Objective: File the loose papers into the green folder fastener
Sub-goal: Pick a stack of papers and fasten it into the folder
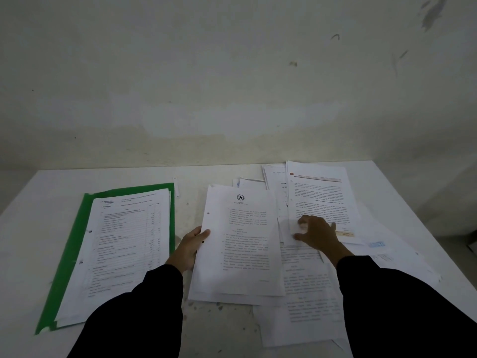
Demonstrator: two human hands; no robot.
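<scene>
The green folder (64, 257) lies open on the left of the table, with a stack of filed sheets (124, 244) on it. My left hand (189, 248) grips the left edge of a thin stack of printed pages (242, 241) at the centre, thumb on top. To the right, my right hand (316, 233) reaches into a spread of loose papers (307, 293) and pinches the lower corner of a text sheet (320, 197) with a red header line.
The white table (38, 202) stands against a stained pale wall (232, 86). More loose sheets fan out along the right side up to the table's right edge (423, 228). A small white strip (177, 195) lies beside the folder's top right corner.
</scene>
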